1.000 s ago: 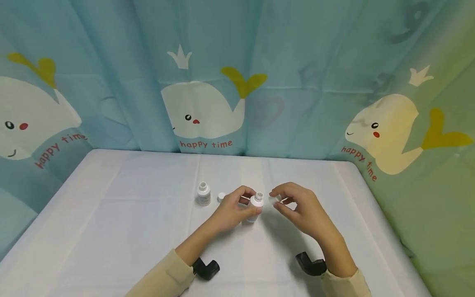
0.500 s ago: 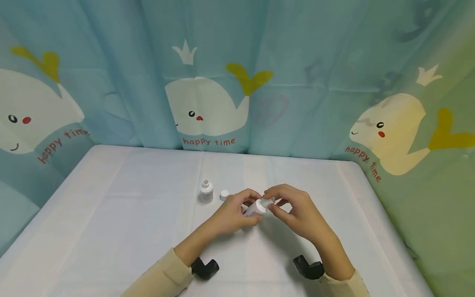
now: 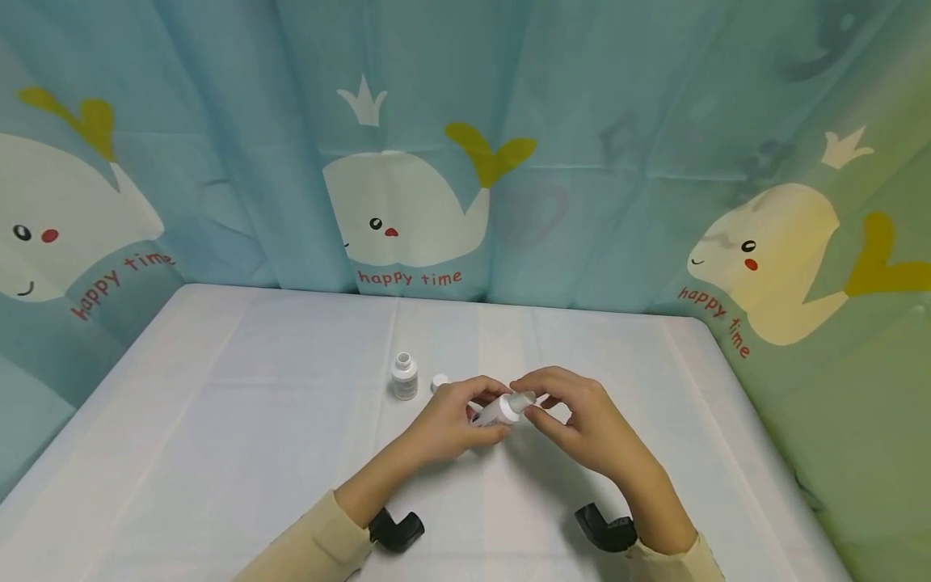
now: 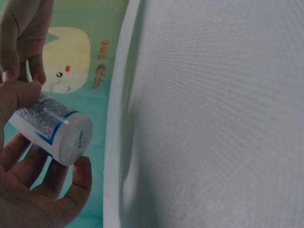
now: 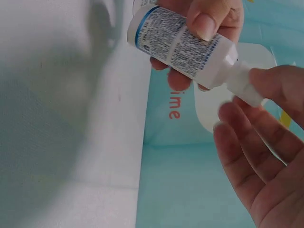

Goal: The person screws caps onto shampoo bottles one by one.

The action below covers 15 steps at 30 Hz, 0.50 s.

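Note:
My left hand (image 3: 452, 417) grips a white labelled bottle (image 3: 495, 413) above the table, tilted with its neck toward the right. In the left wrist view the bottle's round base (image 4: 77, 138) faces the camera. At the neck, the thumb and fingers of my right hand (image 3: 582, 414) pinch a small translucent cup-like piece (image 5: 245, 86). The piece meets the bottle's mouth, which it hides. A second white bottle (image 3: 404, 378) stands upright and uncapped, left of my hands. Beside it lies a white cap (image 3: 440, 381), partly behind my left hand.
A white cloth covers the table (image 3: 276, 404). Behind it hangs a blue-green curtain (image 3: 596, 105) printed with whales. Black camera mounts (image 3: 396, 530) sit at both wrists.
The bottle in my left hand has gone from nearly upright to tilted rightward. My right hand has brought the translucent piece left onto its mouth. The standing bottle stays put.

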Each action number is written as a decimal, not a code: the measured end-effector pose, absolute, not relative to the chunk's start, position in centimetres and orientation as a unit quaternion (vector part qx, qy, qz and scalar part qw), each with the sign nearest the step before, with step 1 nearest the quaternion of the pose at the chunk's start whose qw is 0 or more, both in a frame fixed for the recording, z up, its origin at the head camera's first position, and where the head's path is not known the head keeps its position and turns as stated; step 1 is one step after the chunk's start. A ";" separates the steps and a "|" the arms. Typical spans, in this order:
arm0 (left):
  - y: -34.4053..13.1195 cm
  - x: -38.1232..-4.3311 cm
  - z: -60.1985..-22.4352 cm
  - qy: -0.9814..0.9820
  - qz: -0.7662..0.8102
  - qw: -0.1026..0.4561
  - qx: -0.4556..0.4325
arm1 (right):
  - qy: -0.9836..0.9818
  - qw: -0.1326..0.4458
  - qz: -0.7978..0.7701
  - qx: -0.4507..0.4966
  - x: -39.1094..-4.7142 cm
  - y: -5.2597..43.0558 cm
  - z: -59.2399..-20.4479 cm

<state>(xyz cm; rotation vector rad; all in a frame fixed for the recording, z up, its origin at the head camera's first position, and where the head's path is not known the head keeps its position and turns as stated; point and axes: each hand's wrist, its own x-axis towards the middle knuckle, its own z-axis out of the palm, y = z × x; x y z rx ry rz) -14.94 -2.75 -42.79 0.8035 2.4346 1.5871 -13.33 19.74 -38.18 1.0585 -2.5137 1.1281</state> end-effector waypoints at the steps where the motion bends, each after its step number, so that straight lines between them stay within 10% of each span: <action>1: -2.7 -14.9 -42.8 0.805 0.525 0.061 0.269 | -0.849 0.102 0.378 0.356 -13.3 19.7 -38.2; 15: -2.8 -14.7 -42.1 0.809 0.524 0.044 0.262 | -0.837 0.114 0.401 0.355 -13.2 19.6 -37.9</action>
